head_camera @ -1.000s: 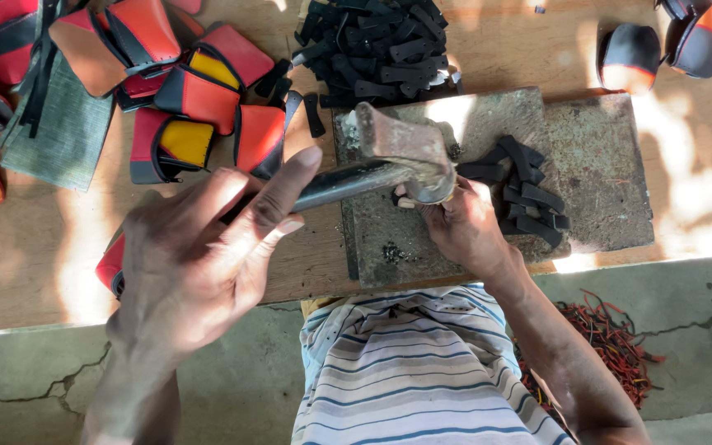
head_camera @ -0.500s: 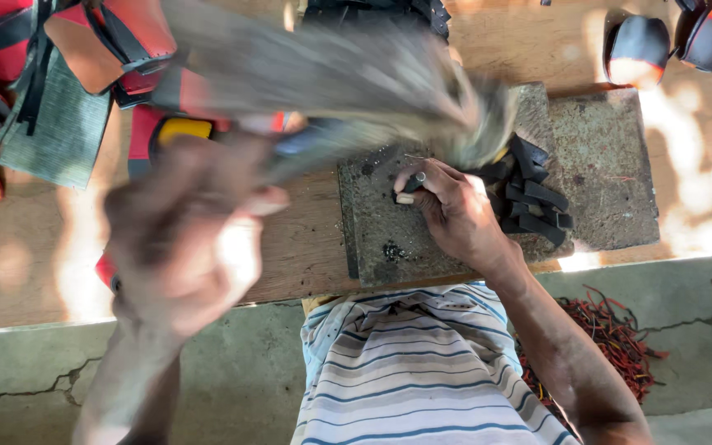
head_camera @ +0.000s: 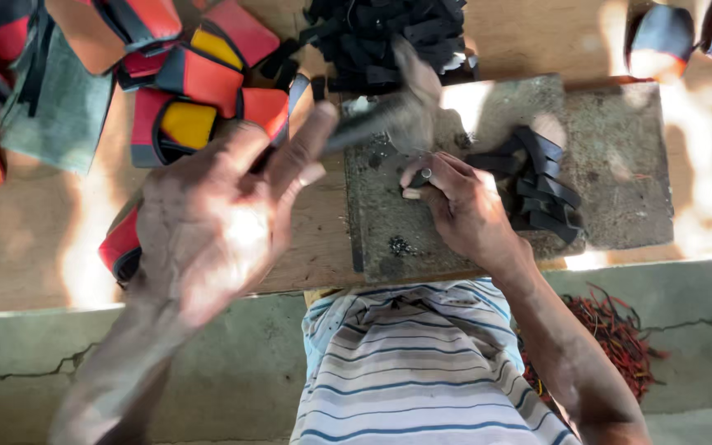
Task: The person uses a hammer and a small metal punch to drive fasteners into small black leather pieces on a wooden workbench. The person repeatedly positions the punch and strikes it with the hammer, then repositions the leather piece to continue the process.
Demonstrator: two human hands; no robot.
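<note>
left hand (head_camera: 216,218) raised, grip closed round hammer (head_camera: 389,115) handle, right hand (head_camera: 459,206) pinching small punch (head_camera: 420,179) on stone slab (head_camera: 611,156)

Probably a small leather-goods workshop: wooden bench (head_camera: 35,247), stone slab (head_camera: 611,156), piled black straps (head_camera: 389,37), half-made pouches (head_camera: 199,78).

We wear a short-sleeved shirt (head_camera: 409,363) of pale cloth, crossed by horizontal stripes in blue and grey, some thin and some broad. Both our forearms are bare from the elbow down. Our left hand (head_camera: 208,222) and right hand (head_camera: 463,206) carry no gloves, and a small ring (head_camera: 426,174) shows on a right finger.
</note>
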